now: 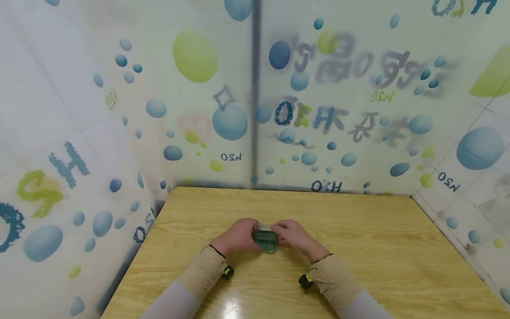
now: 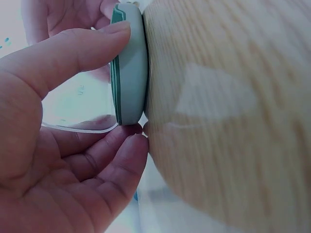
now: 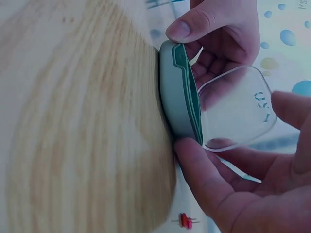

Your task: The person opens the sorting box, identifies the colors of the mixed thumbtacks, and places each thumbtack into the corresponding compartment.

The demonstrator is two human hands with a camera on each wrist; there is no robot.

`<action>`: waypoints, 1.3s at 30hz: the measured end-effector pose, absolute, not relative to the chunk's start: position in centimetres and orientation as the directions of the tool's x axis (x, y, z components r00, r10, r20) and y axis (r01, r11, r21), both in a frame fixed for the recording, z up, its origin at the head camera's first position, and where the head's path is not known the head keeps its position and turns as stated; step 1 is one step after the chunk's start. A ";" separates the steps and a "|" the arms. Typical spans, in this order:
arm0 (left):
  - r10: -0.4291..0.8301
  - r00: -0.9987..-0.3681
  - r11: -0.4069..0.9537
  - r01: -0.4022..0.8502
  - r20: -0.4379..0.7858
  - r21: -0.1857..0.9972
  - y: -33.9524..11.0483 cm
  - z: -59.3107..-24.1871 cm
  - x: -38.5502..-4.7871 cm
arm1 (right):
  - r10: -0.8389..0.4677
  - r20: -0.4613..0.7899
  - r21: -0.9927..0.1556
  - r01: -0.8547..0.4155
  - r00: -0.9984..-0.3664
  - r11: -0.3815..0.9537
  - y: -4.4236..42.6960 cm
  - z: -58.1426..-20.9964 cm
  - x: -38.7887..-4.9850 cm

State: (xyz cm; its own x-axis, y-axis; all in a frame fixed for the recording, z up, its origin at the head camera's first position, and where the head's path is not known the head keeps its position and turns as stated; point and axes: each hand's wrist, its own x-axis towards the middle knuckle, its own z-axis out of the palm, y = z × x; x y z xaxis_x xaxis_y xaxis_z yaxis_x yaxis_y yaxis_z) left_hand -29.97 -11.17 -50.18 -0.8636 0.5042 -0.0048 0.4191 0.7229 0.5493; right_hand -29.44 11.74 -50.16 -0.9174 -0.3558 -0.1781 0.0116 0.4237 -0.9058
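A small green box point(image 1: 265, 240) with a divided inside rests on the table, its clear lid point(image 3: 238, 109) raised on the far side. In the left wrist view the pale green side of the box point(image 2: 133, 65) faces the tabletop's near part. My left hand point(image 1: 239, 236) grips the box's left side, thumb on its near wall and fingers around behind. On the other side, my right hand point(image 1: 295, 237) holds the box's right edge, fingertips against the box point(image 3: 177, 92) and thumb at the lid's edge. The box's contents cannot be made out.
The wooden table point(image 1: 358, 248) spreads around both hands. Patterned curtains point(image 1: 338, 88) with blue and green spots stand behind it and at both sides. A small red object point(image 3: 185, 221) shows low in the right wrist view. Each wrist carries a dark strapped device.
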 end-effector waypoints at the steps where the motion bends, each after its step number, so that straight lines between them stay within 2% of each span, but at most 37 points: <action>1: 0.503 -0.864 0.723 0.415 -0.010 0.552 -11.2 -50.2 -29.9 | -0.343 -0.179 -0.909 0.022 -0.922 0.415 11.7 -50.2 -29.4; 8: 0.493 -0.870 0.714 0.386 -0.027 0.584 -11.1 -50.1 -29.8 | -0.209 -0.202 -0.924 0.115 -0.957 0.364 11.2 -50.2 -29.1; 15: 0.483 -0.875 0.715 0.374 -0.030 0.591 -11.1 -50.4 -29.7 | -0.123 -0.198 -0.922 0.142 -0.973 0.359 11.1 -50.9 -29.2; 24: 0.436 -0.899 0.755 0.342 -0.038 0.559 -10.9 -49.6 -29.4 | -0.097 -0.221 -0.923 0.176 -0.970 0.341 11.1 -51.2 -29.6; 31: 0.401 -0.914 0.757 0.297 -0.055 0.581 -11.0 -49.3 -29.3 | -0.098 -0.198 -0.942 0.161 -0.975 0.293 11.1 -51.3 -29.8; 39: 0.422 -0.906 0.753 0.325 -0.042 0.572 -10.8 -49.2 -29.5 | -0.113 -0.184 -0.950 0.147 -0.976 0.276 11.2 -51.4 -30.0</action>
